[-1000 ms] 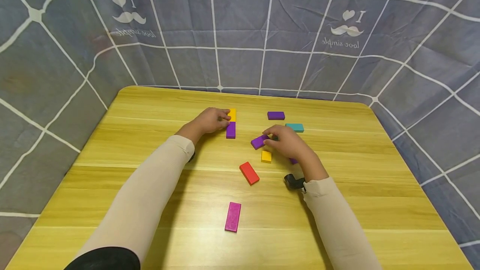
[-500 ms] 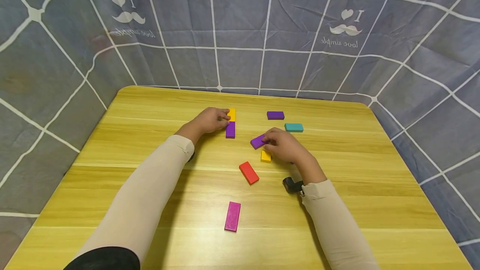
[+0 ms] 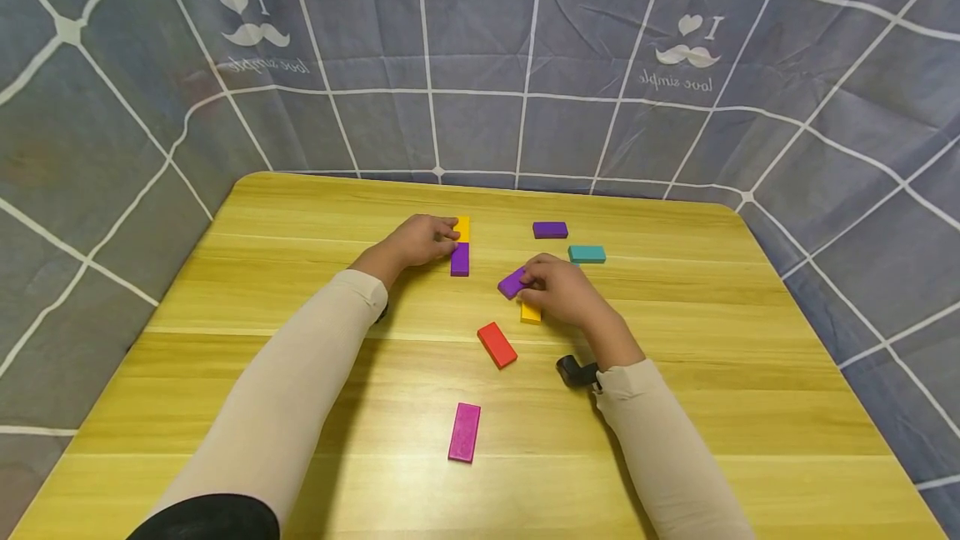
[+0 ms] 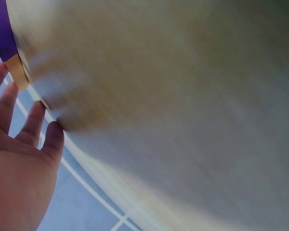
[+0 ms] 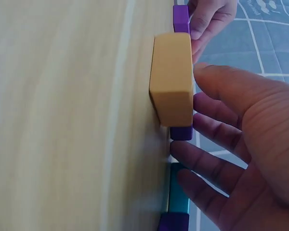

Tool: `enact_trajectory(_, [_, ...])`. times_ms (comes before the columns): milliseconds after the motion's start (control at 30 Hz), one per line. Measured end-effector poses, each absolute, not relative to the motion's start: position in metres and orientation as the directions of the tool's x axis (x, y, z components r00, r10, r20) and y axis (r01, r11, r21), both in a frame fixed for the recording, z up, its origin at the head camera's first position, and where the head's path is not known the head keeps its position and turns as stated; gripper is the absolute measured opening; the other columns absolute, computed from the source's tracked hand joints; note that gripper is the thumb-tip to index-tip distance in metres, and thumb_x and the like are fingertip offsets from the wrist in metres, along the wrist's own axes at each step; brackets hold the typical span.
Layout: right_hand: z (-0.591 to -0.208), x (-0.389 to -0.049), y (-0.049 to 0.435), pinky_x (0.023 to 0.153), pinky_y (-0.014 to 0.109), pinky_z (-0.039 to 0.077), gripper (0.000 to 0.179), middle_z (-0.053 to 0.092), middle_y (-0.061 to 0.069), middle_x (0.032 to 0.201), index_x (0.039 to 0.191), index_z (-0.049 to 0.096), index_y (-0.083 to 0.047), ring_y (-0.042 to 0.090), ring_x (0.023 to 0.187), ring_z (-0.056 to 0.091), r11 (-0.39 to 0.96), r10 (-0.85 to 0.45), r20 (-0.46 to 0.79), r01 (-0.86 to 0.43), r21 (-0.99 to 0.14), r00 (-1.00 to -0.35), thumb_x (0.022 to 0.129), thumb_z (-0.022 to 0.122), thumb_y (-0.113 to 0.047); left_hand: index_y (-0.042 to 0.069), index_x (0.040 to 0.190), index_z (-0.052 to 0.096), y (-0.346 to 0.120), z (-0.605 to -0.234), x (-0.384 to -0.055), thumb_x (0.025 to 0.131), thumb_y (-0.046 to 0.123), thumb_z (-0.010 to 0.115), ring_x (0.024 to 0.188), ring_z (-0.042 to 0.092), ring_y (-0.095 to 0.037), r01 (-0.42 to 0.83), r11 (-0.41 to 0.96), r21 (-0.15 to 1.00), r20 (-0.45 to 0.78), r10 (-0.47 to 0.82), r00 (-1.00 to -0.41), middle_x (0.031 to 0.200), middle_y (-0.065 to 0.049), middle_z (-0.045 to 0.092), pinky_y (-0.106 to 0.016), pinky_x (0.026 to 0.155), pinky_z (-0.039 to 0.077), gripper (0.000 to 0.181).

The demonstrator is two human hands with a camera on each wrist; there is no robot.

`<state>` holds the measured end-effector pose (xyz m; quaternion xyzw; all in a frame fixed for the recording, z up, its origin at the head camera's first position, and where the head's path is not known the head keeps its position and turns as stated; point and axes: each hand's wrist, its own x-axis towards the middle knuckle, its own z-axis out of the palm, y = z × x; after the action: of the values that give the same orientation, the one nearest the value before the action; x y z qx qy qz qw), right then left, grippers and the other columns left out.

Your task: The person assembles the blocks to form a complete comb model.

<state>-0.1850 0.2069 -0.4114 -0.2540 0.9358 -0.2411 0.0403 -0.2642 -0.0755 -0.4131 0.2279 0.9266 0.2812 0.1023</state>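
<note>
In the head view my left hand [image 3: 422,240] touches the left side of two blocks lying end to end, a yellow block [image 3: 462,229] and a purple block [image 3: 460,260]. Its fingers look loosely extended along the purple block [image 4: 2,33] and the yellow block [image 4: 17,72] in the left wrist view. My right hand [image 3: 562,288] pinches the right end of a second, slanted purple block [image 3: 511,283], covering that end. Right beside its thumb stands a small yellow block [image 3: 530,314], which hides most of the slanted purple block [image 5: 181,134] in the right wrist view.
A red block [image 3: 497,346] and a pink block [image 3: 464,432] lie nearer on the wooden table [image 3: 300,440]. Beyond the right hand are a purple block [image 3: 551,230] and a teal block [image 3: 587,254]. A grey curtain [image 3: 480,48] hangs behind the table's far edge.
My right hand has closed its thumb and fingers on the slanted purple block and shifted slightly left with it. The left hand stays by its two blocks.
</note>
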Motion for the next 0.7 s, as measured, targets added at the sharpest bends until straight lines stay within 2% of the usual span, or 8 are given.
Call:
enact_trajectory(300, [-0.413, -0.187, 0.199, 0.104, 0.042, 0.044, 0.019, 0.059, 0.012, 0.132, 0.102, 0.075, -0.004, 0.031, 0.12, 0.057, 0.763, -0.469, 0.003, -0.407, -0.502, -0.883, 0.091, 0.073, -0.02, -0.001, 0.126, 0.067, -0.076, -0.414, -0.264, 0.098, 0.017, 0.062, 0.139, 0.041, -0.031, 0.38, 0.729, 0.57, -0.045, 0.489, -0.871, 0.147, -0.013, 0.05, -0.041, 0.117, 0.027, 0.034])
enact_trajectory(500, [-0.414, -0.187, 0.193, 0.096, 0.039, 0.048, 0.018, 0.062, 0.011, 0.13, 0.1, 0.071, -0.005, 0.028, 0.114, 0.058, 0.761, -0.487, 0.01, -0.43, -0.486, -0.873, 0.089, 0.075, -0.02, -0.001, 0.127, 0.066, -0.075, -0.414, -0.263, 0.098, 0.017, 0.061, 0.14, 0.04, -0.032, 0.385, 0.731, 0.563, -0.047, 0.494, -0.868, 0.147, -0.013, 0.049, -0.041, 0.117, 0.026, 0.035])
enact_trajectory(700, [-0.415, -0.188, 0.191, 0.105, 0.041, 0.043, 0.025, 0.059, 0.011, 0.136, 0.11, 0.07, -0.003, 0.029, 0.124, 0.054, 0.74, -0.512, -0.006, -0.437, -0.511, -0.859, 0.09, 0.073, -0.018, 0.0, 0.128, 0.066, -0.076, -0.414, -0.264, 0.098, 0.018, 0.061, 0.14, 0.039, -0.032, 0.379, 0.737, 0.56, -0.058, 0.491, -0.869, 0.148, -0.012, 0.049, -0.042, 0.117, 0.026, 0.035])
